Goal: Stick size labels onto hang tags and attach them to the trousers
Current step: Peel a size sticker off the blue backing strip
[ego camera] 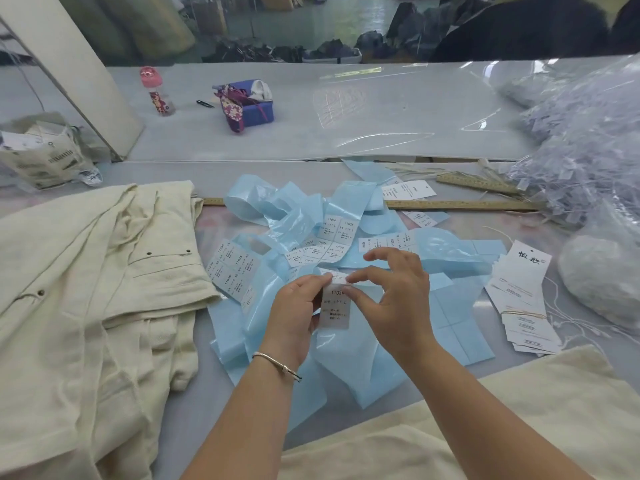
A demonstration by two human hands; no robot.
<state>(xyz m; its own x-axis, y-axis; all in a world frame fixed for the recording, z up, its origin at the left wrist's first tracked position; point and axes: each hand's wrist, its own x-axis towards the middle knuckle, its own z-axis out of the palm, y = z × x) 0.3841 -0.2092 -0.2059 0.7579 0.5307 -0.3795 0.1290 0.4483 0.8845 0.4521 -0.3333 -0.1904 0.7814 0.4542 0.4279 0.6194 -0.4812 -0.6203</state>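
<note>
The labelling step was in hand. The left hand (298, 308) pinched a white size label (335, 308) marked L, and the right hand (391, 299) nipped its top edge, above blue backing strips (277, 209) mid-tabletop. Next, it seemed, came pressing it onto a hang tag (523, 271) at right, before the cream trousers (90, 258) at left.
</note>
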